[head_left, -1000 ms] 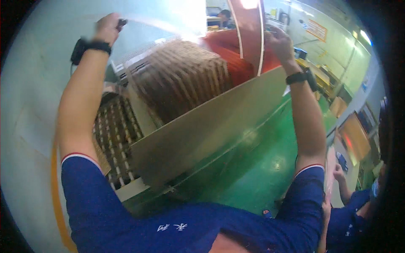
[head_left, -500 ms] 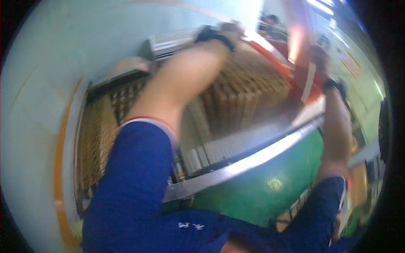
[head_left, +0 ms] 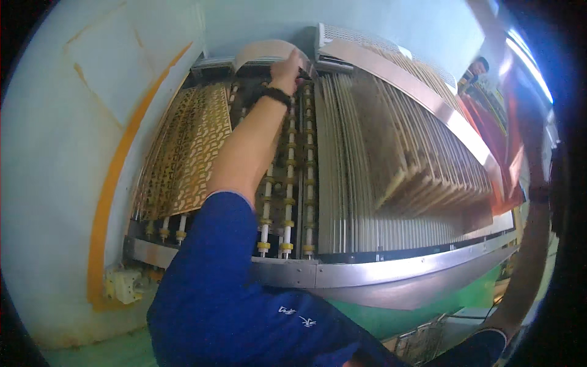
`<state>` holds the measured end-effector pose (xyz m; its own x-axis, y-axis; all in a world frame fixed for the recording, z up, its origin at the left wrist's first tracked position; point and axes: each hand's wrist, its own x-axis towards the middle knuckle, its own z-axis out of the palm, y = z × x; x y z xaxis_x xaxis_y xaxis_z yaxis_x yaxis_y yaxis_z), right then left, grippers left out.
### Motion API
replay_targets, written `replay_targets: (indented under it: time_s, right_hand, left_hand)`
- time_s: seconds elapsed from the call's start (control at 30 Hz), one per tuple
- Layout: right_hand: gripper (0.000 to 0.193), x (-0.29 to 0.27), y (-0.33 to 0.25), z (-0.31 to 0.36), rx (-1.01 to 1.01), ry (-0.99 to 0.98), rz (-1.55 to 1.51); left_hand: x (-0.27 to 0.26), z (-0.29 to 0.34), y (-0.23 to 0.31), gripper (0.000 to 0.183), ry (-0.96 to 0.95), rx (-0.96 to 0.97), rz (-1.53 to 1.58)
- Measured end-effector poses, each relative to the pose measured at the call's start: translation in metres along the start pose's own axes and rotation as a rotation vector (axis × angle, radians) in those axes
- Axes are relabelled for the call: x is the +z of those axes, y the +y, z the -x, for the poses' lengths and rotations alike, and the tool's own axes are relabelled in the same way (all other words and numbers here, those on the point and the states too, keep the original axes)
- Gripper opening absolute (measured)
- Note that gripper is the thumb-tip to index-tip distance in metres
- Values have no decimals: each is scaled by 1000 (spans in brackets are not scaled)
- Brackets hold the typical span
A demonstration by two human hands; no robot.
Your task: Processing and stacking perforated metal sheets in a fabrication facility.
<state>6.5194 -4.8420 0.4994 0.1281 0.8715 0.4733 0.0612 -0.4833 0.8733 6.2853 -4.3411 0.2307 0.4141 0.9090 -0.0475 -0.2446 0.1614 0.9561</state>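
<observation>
My left hand (head_left: 287, 72) reaches the far end of a roller conveyor (head_left: 287, 202). Its fingers are curled at the right end of a curved beige strip (head_left: 260, 52), the thumb pointing up; their far side is hidden. Beside this arm, brown perforated panels (head_left: 205, 144) lie on the rollers at the left. My right arm rises along the right edge, where my right hand (head_left: 538, 168) is dark and blurred, so its fingers do not show. Nearest to it are an orange sheet (head_left: 489, 134) and brown panels (head_left: 440, 147) standing upright in a ribbed rack (head_left: 348, 202).
A long pale strip (head_left: 422, 88) crosses the top of the standing panels. Along the near side runs a metal rail (head_left: 379, 272). A wall (head_left: 55, 202) with an orange stripe bounds the left, with a white box (head_left: 124, 285) low on it. Another person (head_left: 477, 68) is far right.
My view has swung left. My left hand has gone from the top of the standing panels to the curved strip. The right arm is now farther toward the right edge.
</observation>
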Motion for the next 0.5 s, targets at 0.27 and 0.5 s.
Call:
replay_targets:
  time_s: [0.27,0.5]
  right_hand:
    - [12,-103,-180,8,-38,-129,-1034]
    - [21,-104,-181,28,-92,-181,-1111]
  left_hand:
    - [-6,-165,-63,26,137,244,-1094]
    - [32,-99,23,20,272,663,-1281]
